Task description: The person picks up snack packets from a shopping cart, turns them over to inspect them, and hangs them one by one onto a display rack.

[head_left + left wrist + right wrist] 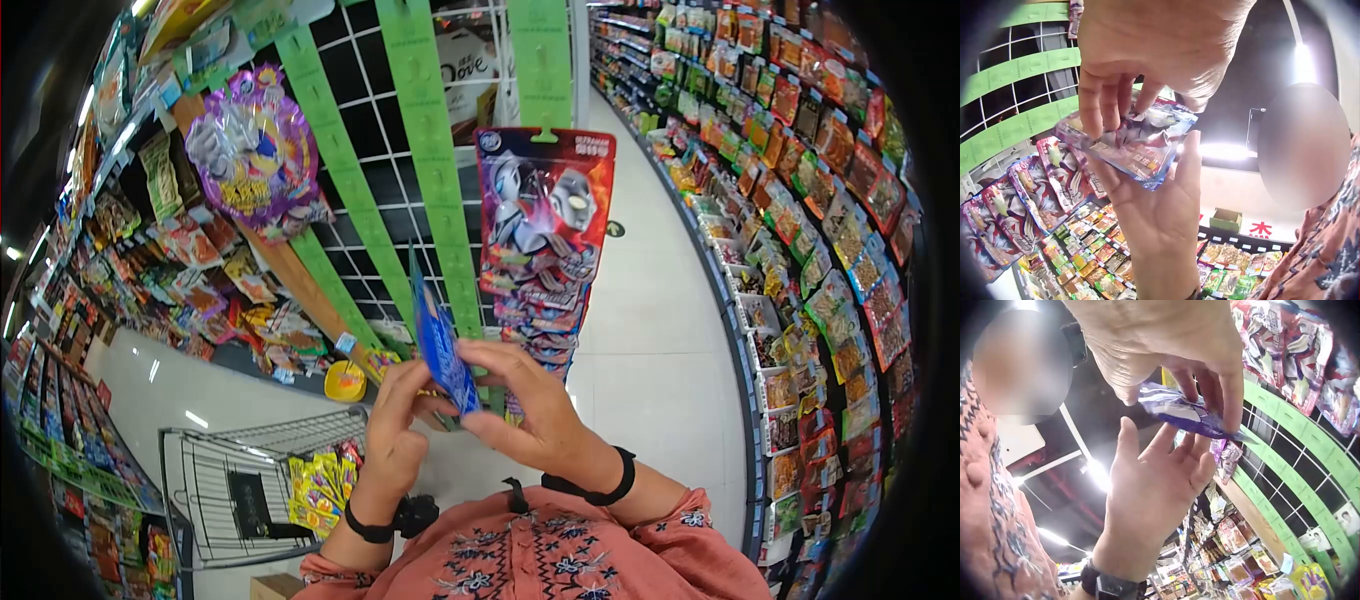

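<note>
Between both hands is a shiny blue foil snack packet [440,345], seen nearly edge-on in the head view and tilted upright. My left hand [400,425] grips its near left side, fingers bent against the foil. The right hand [530,400] holds the packet from the other side, thumb near its lower corner. In the left wrist view, printed figures and a clear patch show on the packet [1147,140]. The right wrist view shows the packet's blue and white side [1185,412], with the right hand [1166,337] over it and the left hand [1154,487] below.
Green hanging strips [420,90] on a wire grid stand ahead, bearing a row of red hero-figure packets [545,205] and a purple packet [255,150]. A shopping cart [215,440] with yellow packets [322,490] is at lower left. Snack shelves [800,250] line the aisle's right.
</note>
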The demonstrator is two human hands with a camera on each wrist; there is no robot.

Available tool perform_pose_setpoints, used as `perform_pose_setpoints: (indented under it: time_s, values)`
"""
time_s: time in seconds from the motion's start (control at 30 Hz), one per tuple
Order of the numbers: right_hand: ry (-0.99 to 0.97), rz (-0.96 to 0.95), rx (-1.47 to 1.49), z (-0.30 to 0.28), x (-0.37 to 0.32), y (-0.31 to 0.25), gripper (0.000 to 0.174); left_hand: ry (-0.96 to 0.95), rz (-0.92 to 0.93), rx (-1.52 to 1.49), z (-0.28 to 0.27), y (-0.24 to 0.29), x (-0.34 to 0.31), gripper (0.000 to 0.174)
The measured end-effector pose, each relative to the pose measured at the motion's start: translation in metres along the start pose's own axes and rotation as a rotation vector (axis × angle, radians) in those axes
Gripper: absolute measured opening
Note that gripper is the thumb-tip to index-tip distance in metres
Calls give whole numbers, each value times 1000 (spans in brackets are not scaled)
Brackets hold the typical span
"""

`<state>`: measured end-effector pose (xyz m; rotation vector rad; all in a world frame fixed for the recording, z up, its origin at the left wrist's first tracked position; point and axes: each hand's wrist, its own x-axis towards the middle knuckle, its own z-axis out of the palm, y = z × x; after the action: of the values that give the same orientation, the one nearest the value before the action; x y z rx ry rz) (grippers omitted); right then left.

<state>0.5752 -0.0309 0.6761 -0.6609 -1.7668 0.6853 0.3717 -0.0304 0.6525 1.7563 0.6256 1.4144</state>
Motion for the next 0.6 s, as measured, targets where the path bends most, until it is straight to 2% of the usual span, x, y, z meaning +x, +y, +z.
perform_pose_setpoints:
  time_s: [0.1, 0.17, 0.2, 0.3, 0.33, 0.43, 0.6]
  values:
    - [-13, 109, 218, -2, -5, -5, 59, -64, -63, 213, 4, 17, 8, 63]
    - [-15, 213, 353, -2, -5, -8, 56, -94, -14, 368, 14, 28, 17, 53]
    - [65, 266, 373, -1, -7, -7, 46, -99, -14, 380, 20, 33, 21, 51]
    - [209, 459, 476, -15, -9, 12, 38, -76, 53, 406, 15, 32, 38, 39]
    - [238, 465, 545, -22, -6, 8, 37, -64, 80, 411, 12, 29, 45, 34]
    - [236, 455, 565, -47, 3, -5, 36, 216, 49, 331, 10, 22, 80, 30]
    - [291, 462, 606, -66, 19, -10, 33, 25, -110, -27, 20, 35, 134, 32]
